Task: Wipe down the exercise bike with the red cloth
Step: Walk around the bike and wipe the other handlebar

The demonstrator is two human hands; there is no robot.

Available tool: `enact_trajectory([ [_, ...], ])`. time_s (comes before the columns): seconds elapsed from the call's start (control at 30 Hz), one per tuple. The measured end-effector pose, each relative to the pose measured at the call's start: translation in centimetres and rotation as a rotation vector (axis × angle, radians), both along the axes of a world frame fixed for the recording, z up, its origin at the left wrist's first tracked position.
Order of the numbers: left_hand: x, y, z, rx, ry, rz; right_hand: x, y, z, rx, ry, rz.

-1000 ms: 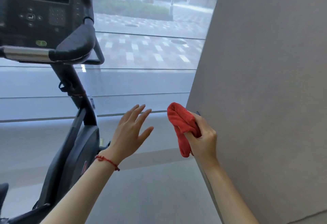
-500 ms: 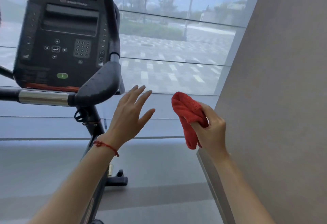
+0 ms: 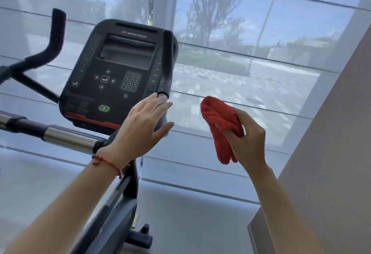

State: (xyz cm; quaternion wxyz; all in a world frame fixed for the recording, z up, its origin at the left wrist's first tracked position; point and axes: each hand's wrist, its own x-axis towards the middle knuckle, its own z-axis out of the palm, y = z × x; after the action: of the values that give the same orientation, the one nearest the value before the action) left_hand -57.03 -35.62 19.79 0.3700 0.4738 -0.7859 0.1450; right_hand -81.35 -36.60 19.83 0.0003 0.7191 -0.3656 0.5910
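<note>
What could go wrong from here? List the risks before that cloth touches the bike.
1. The cloth is bunched in the right hand, one end dangling; it may wipe with little surface or slip.
2. The console has a keypad and a green button; wiping could press them.
3. The open left hand sits by the right grip and may block the wipe there.

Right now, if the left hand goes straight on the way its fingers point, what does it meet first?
Probably the right handlebar grip beside the console: the left hand is open, fingertips at the grip's lower end. Depth is unclear; contact cannot be confirmed.
</note>
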Motion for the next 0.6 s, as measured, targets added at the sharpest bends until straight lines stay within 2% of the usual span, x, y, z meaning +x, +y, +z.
enact_trajectory([
  [0.13,2.0,-2.2,0.5,0.031,-0.012,0.028,2.1,-3.0,1.9,-0.058,0.064,0.009],
  [0.37,5.3,-6.4,2.1,0.191,0.017,-0.089,6.1,-6.4,4.7,-0.144,0.154,-0.029],
  [0.6,6.9,-8.3,0.5,0.151,-0.246,-0.355,9.6,-9.0,5.6,-0.153,0.218,-0.116],
])
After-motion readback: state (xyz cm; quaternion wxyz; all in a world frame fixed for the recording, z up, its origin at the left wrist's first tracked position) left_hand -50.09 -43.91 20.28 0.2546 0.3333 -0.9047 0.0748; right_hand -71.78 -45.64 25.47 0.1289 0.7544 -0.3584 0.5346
